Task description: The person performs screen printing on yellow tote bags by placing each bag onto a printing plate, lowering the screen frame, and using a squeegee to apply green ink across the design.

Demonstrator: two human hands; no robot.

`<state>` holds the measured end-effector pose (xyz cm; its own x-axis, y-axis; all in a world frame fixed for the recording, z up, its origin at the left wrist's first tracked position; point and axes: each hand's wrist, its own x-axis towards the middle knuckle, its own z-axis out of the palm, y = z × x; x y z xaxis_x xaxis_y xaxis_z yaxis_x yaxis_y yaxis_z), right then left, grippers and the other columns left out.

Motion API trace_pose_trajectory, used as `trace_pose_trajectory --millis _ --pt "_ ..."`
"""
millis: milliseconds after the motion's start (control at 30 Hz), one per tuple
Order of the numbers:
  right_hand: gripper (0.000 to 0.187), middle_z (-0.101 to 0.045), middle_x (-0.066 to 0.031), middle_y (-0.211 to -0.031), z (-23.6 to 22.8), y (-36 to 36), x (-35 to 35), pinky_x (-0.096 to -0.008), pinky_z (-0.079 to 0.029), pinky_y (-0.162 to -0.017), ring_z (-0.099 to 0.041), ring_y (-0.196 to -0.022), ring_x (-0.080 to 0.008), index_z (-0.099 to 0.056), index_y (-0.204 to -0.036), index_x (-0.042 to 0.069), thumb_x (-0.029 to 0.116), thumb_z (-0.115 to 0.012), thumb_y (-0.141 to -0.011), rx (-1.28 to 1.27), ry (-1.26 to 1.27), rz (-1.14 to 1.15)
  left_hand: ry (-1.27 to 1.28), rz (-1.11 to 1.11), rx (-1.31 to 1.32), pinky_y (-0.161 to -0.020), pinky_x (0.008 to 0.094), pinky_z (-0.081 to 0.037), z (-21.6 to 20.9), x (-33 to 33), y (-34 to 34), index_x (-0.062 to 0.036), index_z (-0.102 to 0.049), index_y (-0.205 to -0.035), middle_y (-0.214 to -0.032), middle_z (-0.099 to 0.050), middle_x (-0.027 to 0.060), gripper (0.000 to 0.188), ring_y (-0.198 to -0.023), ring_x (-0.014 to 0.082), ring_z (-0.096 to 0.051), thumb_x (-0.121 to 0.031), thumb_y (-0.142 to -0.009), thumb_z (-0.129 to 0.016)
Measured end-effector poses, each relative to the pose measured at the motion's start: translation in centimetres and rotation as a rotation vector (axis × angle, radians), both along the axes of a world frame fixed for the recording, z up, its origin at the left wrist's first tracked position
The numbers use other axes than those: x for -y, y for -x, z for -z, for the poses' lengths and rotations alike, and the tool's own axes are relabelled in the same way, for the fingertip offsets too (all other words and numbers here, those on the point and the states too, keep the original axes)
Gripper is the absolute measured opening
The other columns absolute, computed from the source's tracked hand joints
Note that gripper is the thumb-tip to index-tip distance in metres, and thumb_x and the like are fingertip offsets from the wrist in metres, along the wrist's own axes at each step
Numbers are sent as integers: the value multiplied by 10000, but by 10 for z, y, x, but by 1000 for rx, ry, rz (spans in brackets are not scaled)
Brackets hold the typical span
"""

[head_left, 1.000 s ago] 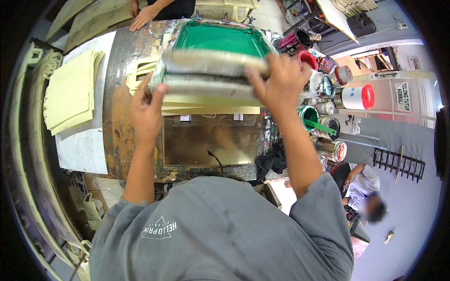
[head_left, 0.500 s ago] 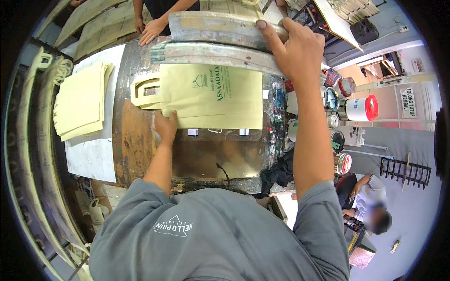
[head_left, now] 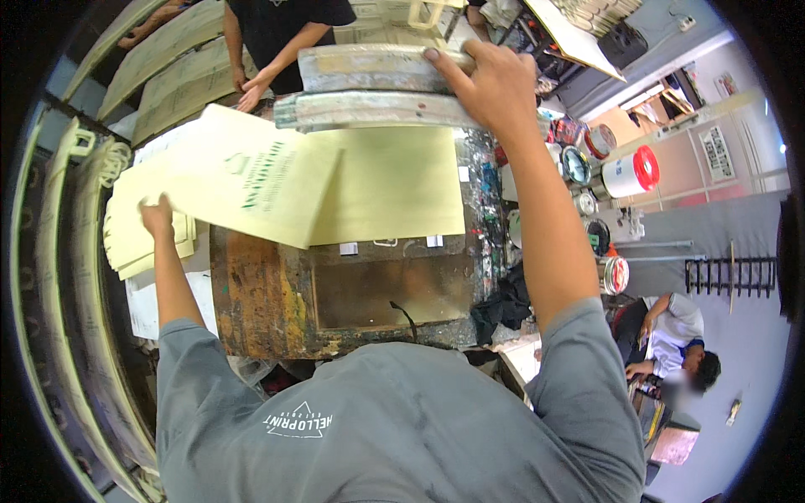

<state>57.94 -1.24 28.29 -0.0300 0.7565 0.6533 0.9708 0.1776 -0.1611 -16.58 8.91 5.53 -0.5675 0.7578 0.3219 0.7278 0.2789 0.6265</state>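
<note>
My left hand [head_left: 157, 216] is closed on the left end of a pale-yellow carry bag [head_left: 260, 180] with green print. The bag is tilted, its right end above the table, and it overlaps the pale-yellow stack [head_left: 126, 251] on the left. On the work table a second pale-yellow piece [head_left: 402, 189] lies flat with no print showing; its left part is hidden by the printed bag. My right hand [head_left: 501, 88] grips the right end of a paint-stained printing frame [head_left: 377, 67], thumb on top, holding it tilted up. Its lower bar [head_left: 377, 111] runs along the piece's far edge.
A co-worker's hand [head_left: 256, 88] is at the table's far left. Paint tubs, one with a red lid [head_left: 646, 169], line the right side. Racks of bags [head_left: 63, 251] stand at left. A dark cloth [head_left: 503, 306] lies at the near right corner. Another person [head_left: 671, 335] sits at right.
My left hand has taken hold of the printed bag and drawn it left towards the stack, uncovering the plain piece beneath. My right hand still holds the frame up.
</note>
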Motion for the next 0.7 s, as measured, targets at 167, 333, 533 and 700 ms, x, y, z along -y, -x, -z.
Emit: trace_pose_trajectory --millis 167,333,533,700 --pt "717 -722 -203 -798 6 -34 14 -482 -445 -816 -702 -837 -379 -742 -855 8 704 -599 -948 120 -24 129 231 1030 -86 -1248 555 -193 11 138 -427 -79 -356 -1634 -1659 -342 186 879 -1504 357 -322 -442 -929 -734" --pt "668 -666 -146 -715 -6 -23 4 -481 -457 -799 -620 -696 -289 -715 -833 46 690 -594 -963 13 76 67 228 1431 -396 -1254 726 13 105 247 -543 -35 -337 -1643 -1736 -225 208 1192 -1620 428 -129 -887 -834 -539" --pt "687 -669 -200 -709 -17 -6 16 -497 -460 -786 -662 -742 -365 -706 -767 3 659 -617 -949 -74 149 76 252 1461 -359 -1257 719 -12 107 257 -542 -10 -344 -1630 -1719 -250 223 1185 -1602 456 -178 -860 -837 -577" --pt "578 -739 -155 -993 18 -34 30 -501 -415 -885 -689 -981 -332 -753 -1165 127 640 -669 -913 209 48 11 65 1108 950 -1293 570 -220 -65 205 -512 -10 -182 -1657 -1689 -306 240 1259 -1552 416 -328 -916 -841 -494"
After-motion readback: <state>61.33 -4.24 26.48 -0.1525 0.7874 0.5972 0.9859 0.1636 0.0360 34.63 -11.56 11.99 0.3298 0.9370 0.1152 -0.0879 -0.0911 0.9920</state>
